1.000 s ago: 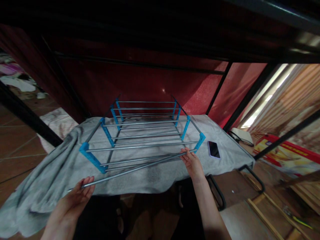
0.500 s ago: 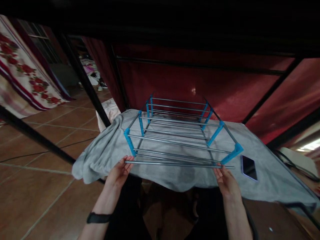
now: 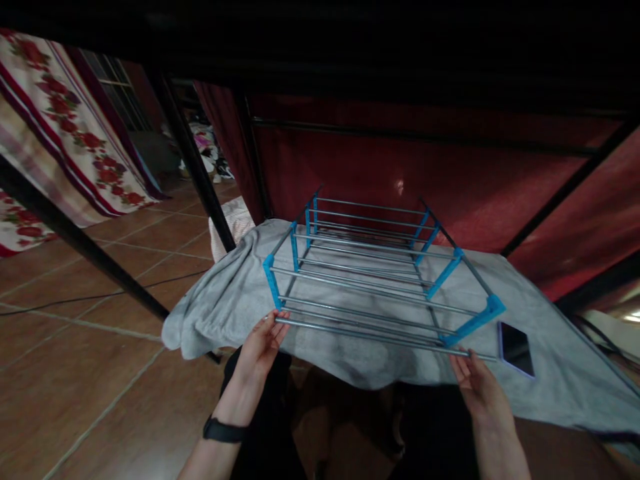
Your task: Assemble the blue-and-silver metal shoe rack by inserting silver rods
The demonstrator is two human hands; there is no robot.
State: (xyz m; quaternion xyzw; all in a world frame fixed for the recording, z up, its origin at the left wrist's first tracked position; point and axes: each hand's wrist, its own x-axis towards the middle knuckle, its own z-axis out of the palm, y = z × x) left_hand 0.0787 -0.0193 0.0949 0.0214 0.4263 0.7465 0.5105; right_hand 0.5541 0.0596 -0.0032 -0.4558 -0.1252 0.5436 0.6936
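A rack of thin metal tubes with blue plastic joints (image 3: pixel 360 273) lies on a grey blanket (image 3: pixel 225 293). In front of its near edge is a long metal tube (image 3: pixel 380 337). My left hand (image 3: pixel 263 340), with a black band on the wrist, pinches the tube's left end beside a blue joint. Nearer the other end, my right hand (image 3: pixel 477 383) has its fingers closed on the same tube from below. The tube's right tip sticks out past that hand, close to a phone (image 3: pixel 517 349) lying on the blanket.
Black metal posts (image 3: pixel 195 160) and a dark overhead frame surround the blanket. Behind the rack hangs a red cloth (image 3: pixel 350 160). To the left, a flowered curtain (image 3: pixel 90 140) hangs above the tiled floor (image 3: pixel 115 360), where a dark cable (image 3: pixel 125 292) runs.
The camera view has turned slightly, so the scene sits farther right. The tube's right end is lower in the picture, along with my right hand. Both hands keep their grip on it.
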